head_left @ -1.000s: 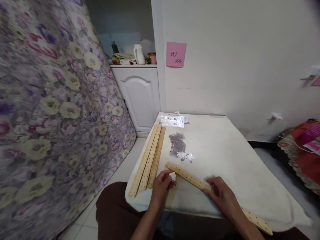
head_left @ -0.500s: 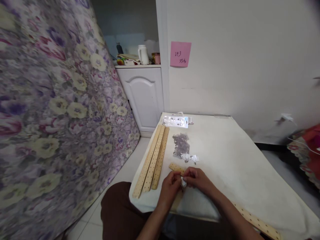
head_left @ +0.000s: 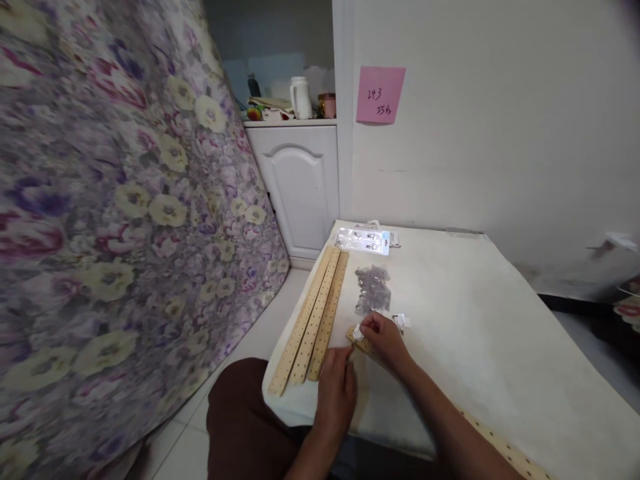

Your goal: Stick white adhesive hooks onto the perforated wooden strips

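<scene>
Pale wood, dotted with holes, is seen in a strip (head_left: 367, 347) laid slantwise on the cloth-covered table (head_left: 450, 300), its left end bared between the 2 hands. By the right hand (head_left: 386, 338), a small white piece (head_left: 358, 333) is pinched between thumb and forefinger and held at that end; whether the wood is touched by it cannot be made out. The left hand (head_left: 337, 383) is placed just below the end of the strip, its fingers curled and its fingertips brought close to the wood; whether anything is pinched in this grip cannot be made out. Past the right forearm (head_left: 445, 413), more holed wood is shown. To the left, 3 holed strips (head_left: 313, 320) are laid side by side. Beyond the right hand, greyish packets (head_left: 373, 290) are clustered, and a white hook (head_left: 401, 322) is seen just beside it. Clear packaging (head_left: 363, 241) is set near the far edge. On the wall (head_left: 475, 133), a pink note (head_left: 381, 95) is fixed, marked 243.
</scene>
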{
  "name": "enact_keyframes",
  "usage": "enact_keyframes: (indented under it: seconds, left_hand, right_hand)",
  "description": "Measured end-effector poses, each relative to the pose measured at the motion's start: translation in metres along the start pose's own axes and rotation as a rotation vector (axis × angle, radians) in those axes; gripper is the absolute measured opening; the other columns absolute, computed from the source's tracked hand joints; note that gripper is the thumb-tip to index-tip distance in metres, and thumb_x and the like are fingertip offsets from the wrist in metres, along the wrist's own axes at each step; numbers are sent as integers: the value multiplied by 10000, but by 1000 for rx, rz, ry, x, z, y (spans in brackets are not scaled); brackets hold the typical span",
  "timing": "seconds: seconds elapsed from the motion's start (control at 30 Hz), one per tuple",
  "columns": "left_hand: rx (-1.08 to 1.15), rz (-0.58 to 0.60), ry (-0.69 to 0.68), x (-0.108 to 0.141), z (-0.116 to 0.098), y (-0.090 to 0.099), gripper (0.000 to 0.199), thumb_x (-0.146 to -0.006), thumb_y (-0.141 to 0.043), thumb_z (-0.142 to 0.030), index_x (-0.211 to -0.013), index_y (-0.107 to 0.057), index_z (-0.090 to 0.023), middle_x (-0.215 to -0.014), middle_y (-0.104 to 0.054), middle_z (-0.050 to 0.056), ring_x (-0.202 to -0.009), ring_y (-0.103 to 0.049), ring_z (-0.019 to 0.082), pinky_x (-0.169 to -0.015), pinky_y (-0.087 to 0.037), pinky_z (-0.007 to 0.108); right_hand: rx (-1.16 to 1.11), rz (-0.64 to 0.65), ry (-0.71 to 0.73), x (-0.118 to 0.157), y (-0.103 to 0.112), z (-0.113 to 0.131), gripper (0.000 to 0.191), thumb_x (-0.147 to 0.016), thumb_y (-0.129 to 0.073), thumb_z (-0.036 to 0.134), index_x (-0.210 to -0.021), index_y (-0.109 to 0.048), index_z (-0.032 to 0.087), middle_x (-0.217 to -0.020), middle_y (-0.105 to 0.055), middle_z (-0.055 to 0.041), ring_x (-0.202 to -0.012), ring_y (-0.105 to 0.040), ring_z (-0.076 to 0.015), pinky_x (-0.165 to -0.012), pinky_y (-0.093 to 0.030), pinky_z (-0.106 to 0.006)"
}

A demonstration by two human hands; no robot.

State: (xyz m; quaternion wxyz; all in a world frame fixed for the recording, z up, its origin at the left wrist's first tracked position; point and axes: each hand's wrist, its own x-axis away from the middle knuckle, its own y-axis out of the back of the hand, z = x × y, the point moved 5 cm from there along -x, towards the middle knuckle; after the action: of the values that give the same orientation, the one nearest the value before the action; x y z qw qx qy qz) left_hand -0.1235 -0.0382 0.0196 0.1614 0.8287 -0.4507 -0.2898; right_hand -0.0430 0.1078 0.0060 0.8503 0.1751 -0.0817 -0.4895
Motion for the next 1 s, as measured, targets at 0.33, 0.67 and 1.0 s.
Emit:
enact_keyframes:
  seconds: [0.33,0.67,1.0]
  left_hand:
    - [-221,102,-95,8,3,-16,453,-871,-357,-79,-1302,-457,-177,-1052,-564,106,-995,-528,203,-877,-474,365]
    - [-627,121,-103,8,-4,-29,447,-896,-387,-130,-1343,-396,-150,-1009,-564,87,-885,-504,209,-806,-435,377]
    - [-686,140,-84,6,-9,-29,438,-923,-380,-184,-1358,-378,-135,-1019,-549,85,-890,-484,215,-807,-418,377]
  right_hand:
    - [109,-11,23,3,-2,0,115,-751,-534,272,-788,-625,212,-671,-645,5,-629,-585,-163,-614,-414,-259]
    - [142,-1,16,3,-2,0,125,-757,-532,282,-781,-639,221,-699,-681,-2,-648,-606,-166,-618,-420,-255]
    - [153,7,11,3,-4,-3,112,-761,-539,269,-764,-640,221,-696,-678,1,-654,-609,-165,-626,-424,-257]
